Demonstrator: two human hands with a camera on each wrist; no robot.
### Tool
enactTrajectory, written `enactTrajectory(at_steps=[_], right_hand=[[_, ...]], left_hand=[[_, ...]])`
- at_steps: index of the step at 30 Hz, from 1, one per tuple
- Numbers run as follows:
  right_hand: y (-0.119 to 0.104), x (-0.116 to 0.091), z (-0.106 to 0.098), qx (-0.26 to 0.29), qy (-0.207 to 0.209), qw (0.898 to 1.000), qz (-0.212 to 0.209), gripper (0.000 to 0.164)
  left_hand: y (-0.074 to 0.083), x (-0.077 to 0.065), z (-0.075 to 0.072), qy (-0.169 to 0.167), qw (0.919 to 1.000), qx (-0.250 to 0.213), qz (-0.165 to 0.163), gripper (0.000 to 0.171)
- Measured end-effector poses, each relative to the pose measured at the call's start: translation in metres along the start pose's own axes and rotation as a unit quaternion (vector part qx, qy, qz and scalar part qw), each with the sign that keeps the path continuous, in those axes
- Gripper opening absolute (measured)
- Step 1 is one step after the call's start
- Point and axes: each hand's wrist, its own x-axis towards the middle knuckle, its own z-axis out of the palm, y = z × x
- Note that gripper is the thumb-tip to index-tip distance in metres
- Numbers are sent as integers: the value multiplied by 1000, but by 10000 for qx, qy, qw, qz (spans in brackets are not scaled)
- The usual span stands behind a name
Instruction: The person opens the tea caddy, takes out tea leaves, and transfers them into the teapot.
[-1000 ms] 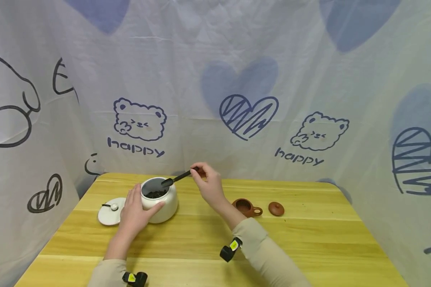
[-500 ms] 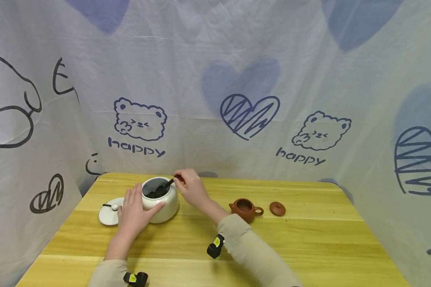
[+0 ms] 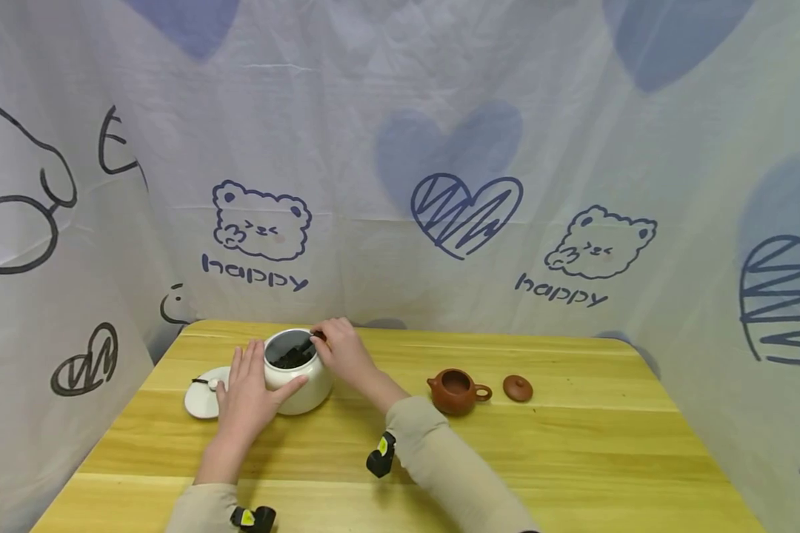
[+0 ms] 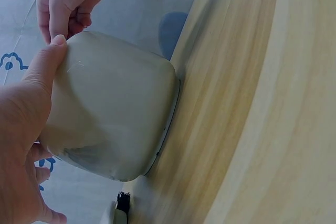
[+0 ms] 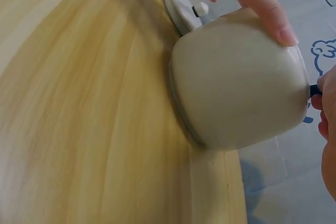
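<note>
A white round jar stands upright on the table, its top uncovered, with dark tea leaves inside. My left hand holds the jar from the left, thumb across the front near the rim and fingers along the left side. A black tea scoop dips into the jar, its head partly among the leaves. My right hand pinches the scoop's handle above the right of the rim; the right wrist view shows a short piece of dark handle by the fingers.
Left of the jar lies its white lid with a round knob, partly behind my left hand. A brown clay teapot, lidless, sits to the right, with its small lid beyond the handle. A printed curtain hangs behind the table.
My right hand has moved left and down to the jar, and the scoop has gone from above the rim down into the leaves. My left hand stays on the jar.
</note>
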Motion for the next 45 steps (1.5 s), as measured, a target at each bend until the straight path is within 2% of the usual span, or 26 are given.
enactTrajectory(at_steps=[4,9,14,21,30,32,37,39,45], right_hand=[[-7,7,0,-95,-455,9988,143,13],[-15,15,-2,52,-1441,9895,124,15],[-16,17,-5,614,-1972,9781,257,14],[-9,14,-12,1779,-2292,9495,1195,15],[-2,15,-22,2503,-2168,9194,2124,15],[1,15,-24,2837,-2073,9070,2320,16],[12,11,-24,3708,-1694,8674,2854,21],[16,9,-23,3879,-1558,8580,2986,22],[23,6,-22,4124,-1329,8419,3216,23]], left_hand=[[-1,0,0,32,10000,-38,3,121],[-1,0,-1,22,10000,-75,1,122],[-1,-1,-1,-12,9999,-118,-12,121],[-1,-2,2,-75,9999,-123,-42,123],[1,-2,4,-6,9999,-125,-25,121],[0,-1,3,24,9999,-137,-30,121],[-1,-1,2,-10,9998,-182,-50,121],[-1,-1,1,-35,9998,-192,-54,122],[0,-1,1,-87,9996,-241,-74,122]])
